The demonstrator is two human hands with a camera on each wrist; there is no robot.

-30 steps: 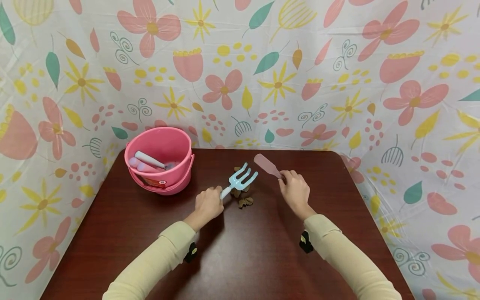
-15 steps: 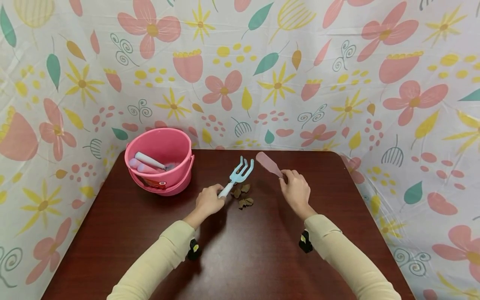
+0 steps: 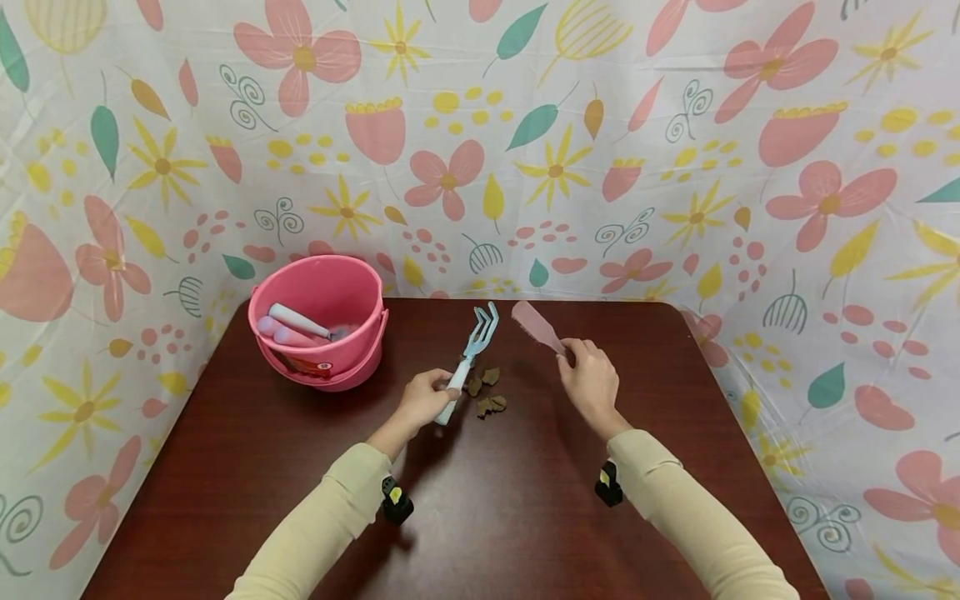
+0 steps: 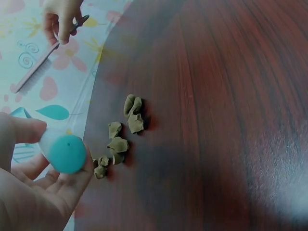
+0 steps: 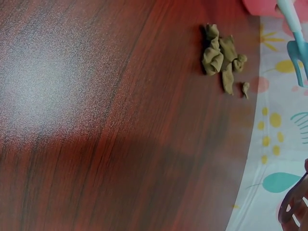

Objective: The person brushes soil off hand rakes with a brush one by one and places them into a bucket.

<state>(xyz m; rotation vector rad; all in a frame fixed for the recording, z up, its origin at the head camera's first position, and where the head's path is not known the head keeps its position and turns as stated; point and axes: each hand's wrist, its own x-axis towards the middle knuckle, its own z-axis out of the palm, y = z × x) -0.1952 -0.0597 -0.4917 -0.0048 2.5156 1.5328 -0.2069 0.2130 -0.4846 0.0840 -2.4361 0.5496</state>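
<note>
In the head view my left hand [image 3: 422,402] holds a light blue garden hand fork [image 3: 478,340] by its white handle, tines pointing to the back of the table. The left wrist view shows the handle's teal end cap [image 4: 68,154] between thumb and fingers. My right hand [image 3: 592,383] grips a pink brush [image 3: 537,327], its head pointing to the back left; its bristles [image 4: 37,77] show in the left wrist view. Between the hands several crumpled olive-brown pieces [image 3: 491,406], like clay or dry leaves, lie on the table. The fork is above them.
A pink bucket [image 3: 367,300] stands at the back left of the dark wooden table [image 3: 510,517]. White and pink handles [image 3: 300,321] lie inside it. A flowered cloth [image 3: 480,150] hangs behind the table and along both sides.
The fork has swung from pointing right to pointing more toward the back, and more of its handle shows in my left hand. The brush has shifted slightly toward the back.
</note>
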